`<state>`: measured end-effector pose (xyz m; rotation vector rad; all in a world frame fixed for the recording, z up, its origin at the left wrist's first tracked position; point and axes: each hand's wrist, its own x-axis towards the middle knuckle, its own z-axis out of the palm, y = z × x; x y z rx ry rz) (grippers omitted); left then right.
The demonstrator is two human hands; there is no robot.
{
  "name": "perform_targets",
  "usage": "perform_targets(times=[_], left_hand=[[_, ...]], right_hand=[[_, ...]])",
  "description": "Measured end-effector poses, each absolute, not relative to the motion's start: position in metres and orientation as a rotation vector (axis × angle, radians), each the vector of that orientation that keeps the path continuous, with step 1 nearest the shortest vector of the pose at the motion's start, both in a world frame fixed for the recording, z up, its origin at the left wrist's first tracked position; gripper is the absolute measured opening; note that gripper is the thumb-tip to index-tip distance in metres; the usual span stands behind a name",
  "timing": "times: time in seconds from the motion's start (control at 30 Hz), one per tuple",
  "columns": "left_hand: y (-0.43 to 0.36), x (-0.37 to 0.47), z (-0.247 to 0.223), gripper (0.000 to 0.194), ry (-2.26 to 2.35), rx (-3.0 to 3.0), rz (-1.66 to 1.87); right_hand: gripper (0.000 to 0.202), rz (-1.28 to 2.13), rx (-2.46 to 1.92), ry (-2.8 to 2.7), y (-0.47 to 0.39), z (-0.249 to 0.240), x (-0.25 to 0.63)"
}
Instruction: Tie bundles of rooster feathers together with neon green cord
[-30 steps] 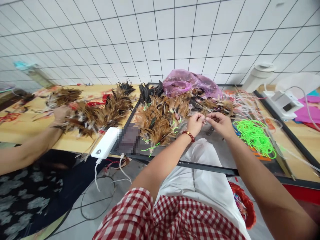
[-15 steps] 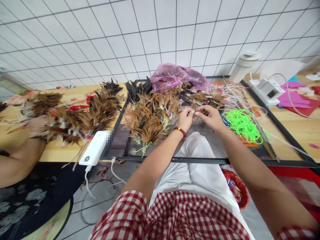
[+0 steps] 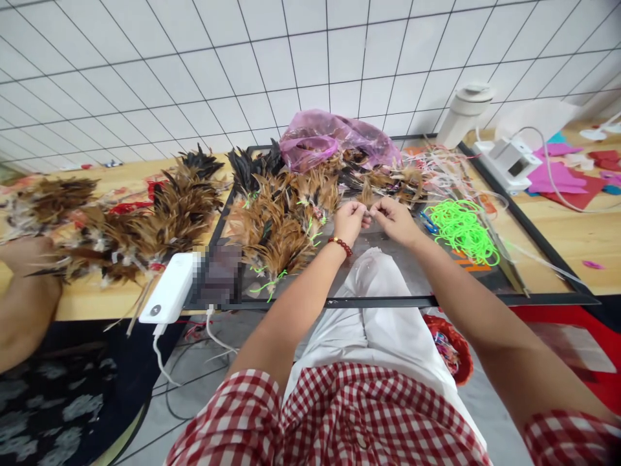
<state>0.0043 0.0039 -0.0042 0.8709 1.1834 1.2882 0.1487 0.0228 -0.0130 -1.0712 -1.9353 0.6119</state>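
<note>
My left hand [image 3: 350, 221], with a red bead bracelet [image 3: 341, 246] at its wrist, is closed in a pinch above the dark board [image 3: 388, 259]. A small tuft of brown feathers [image 3: 367, 193] sticks up from its fingertips. Close beside it, my right hand [image 3: 394, 220] is pinched too, its fingertips almost meeting the left ones; what lies in them is too small to tell. Brown feather bunches [image 3: 279, 226] with bright green ties lie to the left. Right of my hands are a pile of green cord [image 3: 463, 230] and a small blue tool [image 3: 429, 223].
Behind the feathers sits a pink plastic bag [image 3: 315, 136]. A white bottle [image 3: 466, 116] and a power strip [image 3: 507, 162] stand at the back right. At left are a white power bank [image 3: 169, 288], more feathers [image 3: 169, 213] and another person's arm [image 3: 24, 298].
The view has shifted slightly, so the table things sit further left and higher. My hands stay together at the pinch, the right fingers slightly more curled. The other person's hand has moved left.
</note>
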Motion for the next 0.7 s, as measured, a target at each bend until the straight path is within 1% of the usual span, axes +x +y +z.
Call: perform_targets(times=[0.13, 0.17, 0.23, 0.37, 0.53, 0.7], left_hand=[[0.003, 0.001, 0.000, 0.015, 1.049, 0.853, 1.275], [0.002, 0.000, 0.001, 0.016, 1.030, 0.862, 1.275], [0.002, 0.000, 0.001, 0.020, 1.023, 0.867, 1.277], [0.002, 0.001, 0.001, 0.013, 1.092, 0.831, 1.262], [0.001, 0.003, 0.004, 0.018, 1.167, 0.838, 1.226], [-0.001, 0.003, 0.009, 0.020, 1.178, 0.807, 1.213]], right_hand=[[0.021, 0.611, -1.077, -1.880, 0.027, -0.021, 0.148], [0.022, 0.641, -1.088, -1.844, 0.028, -0.023, 0.148], [0.026, 0.747, -1.102, -1.764, 0.030, -0.024, 0.148], [0.030, 0.944, -1.079, -1.659, 0.029, -0.023, 0.147], [0.024, 0.865, -1.095, -1.626, 0.028, -0.024, 0.146], [0.020, 0.804, -1.025, -1.637, 0.028, -0.023, 0.148]])
